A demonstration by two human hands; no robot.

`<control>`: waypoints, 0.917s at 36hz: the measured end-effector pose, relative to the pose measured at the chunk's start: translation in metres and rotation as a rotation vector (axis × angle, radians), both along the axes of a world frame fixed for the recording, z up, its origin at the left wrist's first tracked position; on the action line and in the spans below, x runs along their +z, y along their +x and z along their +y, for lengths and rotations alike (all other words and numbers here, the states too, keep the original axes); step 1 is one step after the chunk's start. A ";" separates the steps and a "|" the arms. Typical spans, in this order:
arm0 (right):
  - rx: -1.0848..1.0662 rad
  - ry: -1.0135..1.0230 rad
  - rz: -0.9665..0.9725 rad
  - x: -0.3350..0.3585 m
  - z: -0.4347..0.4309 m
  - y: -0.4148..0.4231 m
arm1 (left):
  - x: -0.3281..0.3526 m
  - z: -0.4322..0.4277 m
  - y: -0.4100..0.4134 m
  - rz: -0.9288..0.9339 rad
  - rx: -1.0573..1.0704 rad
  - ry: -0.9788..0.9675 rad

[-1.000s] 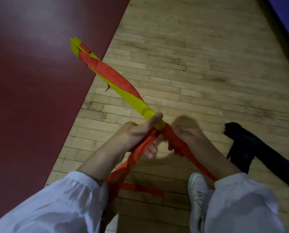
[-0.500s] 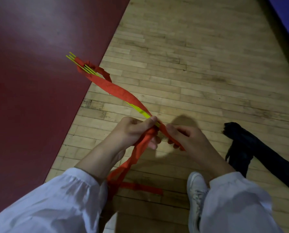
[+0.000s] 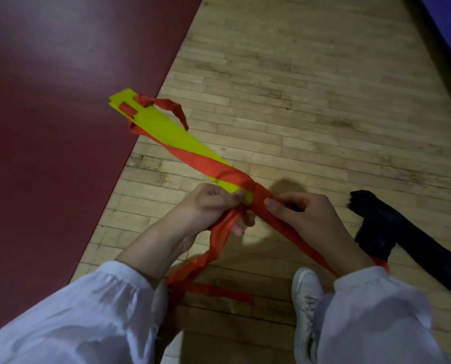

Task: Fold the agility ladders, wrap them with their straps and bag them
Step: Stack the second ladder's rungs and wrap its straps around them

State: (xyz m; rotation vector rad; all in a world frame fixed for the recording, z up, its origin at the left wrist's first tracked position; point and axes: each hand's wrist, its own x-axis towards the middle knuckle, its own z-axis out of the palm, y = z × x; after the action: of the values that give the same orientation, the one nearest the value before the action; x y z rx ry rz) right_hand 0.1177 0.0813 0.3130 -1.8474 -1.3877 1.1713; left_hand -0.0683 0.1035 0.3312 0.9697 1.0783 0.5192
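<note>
A stack of flat yellow ladder rungs [image 3: 164, 127] points up and to the left from my hands, held above the floor. A red strap [image 3: 206, 164] winds diagonally round the stack and crosses it near my hands. My left hand [image 3: 211, 203] grips the near end of the rungs, with a bunch of strap hanging below it. My right hand [image 3: 295, 208] pinches the strap where it wraps the stack, and the strap runs on under my right wrist. A loose strap tail [image 3: 219, 291] lies on the floor. A black bag [image 3: 387, 227] lies at the right.
The floor is pale wood planks [image 3: 311, 88]. A dark red mat [image 3: 48, 127] covers the left side, and a blue strip [image 3: 450, 30] runs along the top right. My white shoe [image 3: 307, 298] stands between my sleeves at the bottom.
The rung stack has turned from edge-on to flat side up. My right hand has brought the strap over the stack near my left hand.
</note>
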 end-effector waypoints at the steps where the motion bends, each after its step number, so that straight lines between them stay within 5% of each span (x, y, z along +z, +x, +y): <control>1: -0.008 0.005 -0.011 0.000 0.000 0.000 | 0.000 0.000 0.000 0.021 -0.003 -0.001; 18: -0.013 0.090 -0.167 0.003 -0.004 -0.007 | 0.001 0.004 0.004 0.142 0.064 -0.105; 27: 0.089 0.112 -0.080 0.003 -0.003 -0.006 | -0.001 0.005 0.006 0.148 0.130 -0.147; 33: 0.182 -0.066 0.035 0.004 -0.002 -0.002 | 0.001 0.003 0.006 0.136 0.117 -0.056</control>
State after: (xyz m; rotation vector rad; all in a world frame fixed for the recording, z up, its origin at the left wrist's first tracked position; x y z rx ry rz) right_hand 0.1153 0.0790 0.3172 -1.7649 -1.5405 1.3484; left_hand -0.0626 0.1063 0.3327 0.9064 1.2712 0.5217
